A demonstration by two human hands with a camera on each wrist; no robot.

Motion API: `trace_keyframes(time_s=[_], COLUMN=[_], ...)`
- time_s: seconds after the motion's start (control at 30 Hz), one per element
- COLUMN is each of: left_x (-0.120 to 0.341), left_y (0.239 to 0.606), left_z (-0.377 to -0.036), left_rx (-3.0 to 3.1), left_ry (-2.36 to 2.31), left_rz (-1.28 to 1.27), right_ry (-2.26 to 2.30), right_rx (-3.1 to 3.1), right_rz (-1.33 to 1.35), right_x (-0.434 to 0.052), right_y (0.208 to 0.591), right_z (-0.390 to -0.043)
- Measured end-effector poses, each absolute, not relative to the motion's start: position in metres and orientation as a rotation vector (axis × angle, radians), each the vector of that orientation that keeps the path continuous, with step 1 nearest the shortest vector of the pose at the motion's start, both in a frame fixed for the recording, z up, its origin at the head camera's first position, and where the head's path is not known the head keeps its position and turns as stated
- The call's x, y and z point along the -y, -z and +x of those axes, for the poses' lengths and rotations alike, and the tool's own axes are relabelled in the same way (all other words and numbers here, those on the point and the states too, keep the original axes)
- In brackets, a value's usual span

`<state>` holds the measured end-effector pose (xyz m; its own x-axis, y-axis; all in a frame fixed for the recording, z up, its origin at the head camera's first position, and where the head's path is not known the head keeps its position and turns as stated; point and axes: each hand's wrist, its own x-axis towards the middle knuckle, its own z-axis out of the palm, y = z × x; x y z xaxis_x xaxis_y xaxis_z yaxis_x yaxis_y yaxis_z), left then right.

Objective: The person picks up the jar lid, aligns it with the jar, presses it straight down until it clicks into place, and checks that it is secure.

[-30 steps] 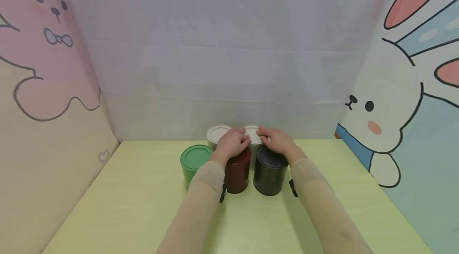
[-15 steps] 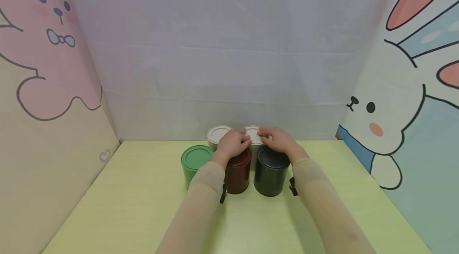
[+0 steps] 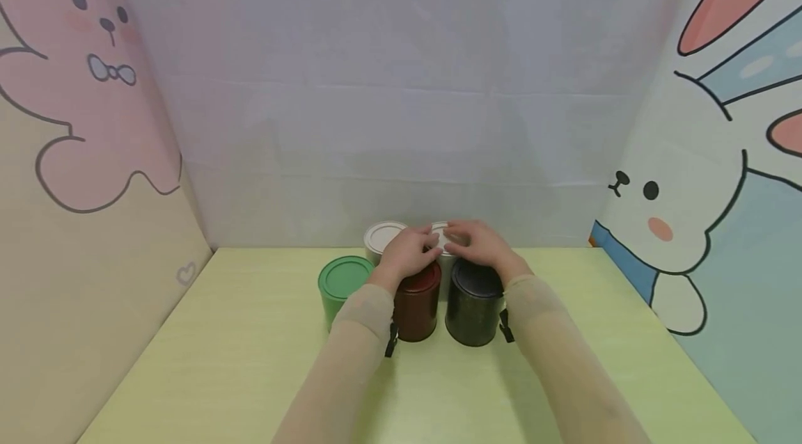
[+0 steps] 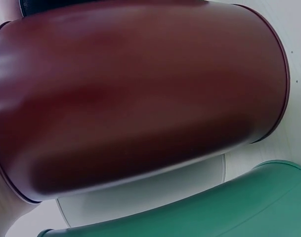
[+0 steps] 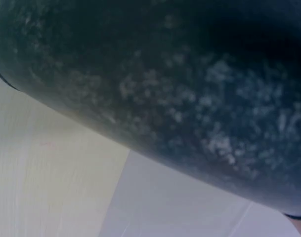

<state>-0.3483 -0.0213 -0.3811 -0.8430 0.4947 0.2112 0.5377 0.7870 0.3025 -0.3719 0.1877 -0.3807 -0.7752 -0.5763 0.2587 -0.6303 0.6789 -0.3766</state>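
Observation:
My left hand [image 3: 409,252] rests over the back of a dark red can [image 3: 416,312], fingers extended and thumb apart. That red can [image 4: 140,94] fills the left wrist view. My right hand [image 3: 479,246] is over the rear of a black can [image 3: 473,312]; its fingers reach over the lid of the back right white can [image 3: 446,268]. Whether they touch that lid is unclear. In the right wrist view the speckled black can [image 5: 165,98] takes up most of the picture. Beside the left wrist stands a green can [image 3: 344,278]. A second white can [image 3: 382,236] stands behind, partly hidden.
The cans stand close together near the back edge of a pale yellow-green table [image 3: 250,360]. A white sheet [image 3: 376,117] hangs behind. The left side panel [image 3: 100,242] and right side panel [image 3: 677,152] carry cartoon animals.
My right hand has shifted slightly left, its fingers farther over the white lid. My left hand stays in about the same place. The head view has moved a little.

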Motion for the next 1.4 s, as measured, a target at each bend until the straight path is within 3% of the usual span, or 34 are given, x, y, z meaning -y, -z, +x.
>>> trace_keyframes(time_s=[0.47, 1.4], left_x=[0.014, 0.0155], left_y=[0.3812, 0.3835], left_z=[-0.3474, -0.3519], left_rx=[2.941, 2.927], left_ry=[0.404, 0.376], left_rz=[-0.718, -0.754], right_ry=[-0.705, -0.703], right_rx=[2.863, 2.906], right_rz=[0.943, 0.909], right_x=[-0.1867, -0.1866], right_y=[0.3831, 0.3814], right_z=[-0.3714, -0.3675])
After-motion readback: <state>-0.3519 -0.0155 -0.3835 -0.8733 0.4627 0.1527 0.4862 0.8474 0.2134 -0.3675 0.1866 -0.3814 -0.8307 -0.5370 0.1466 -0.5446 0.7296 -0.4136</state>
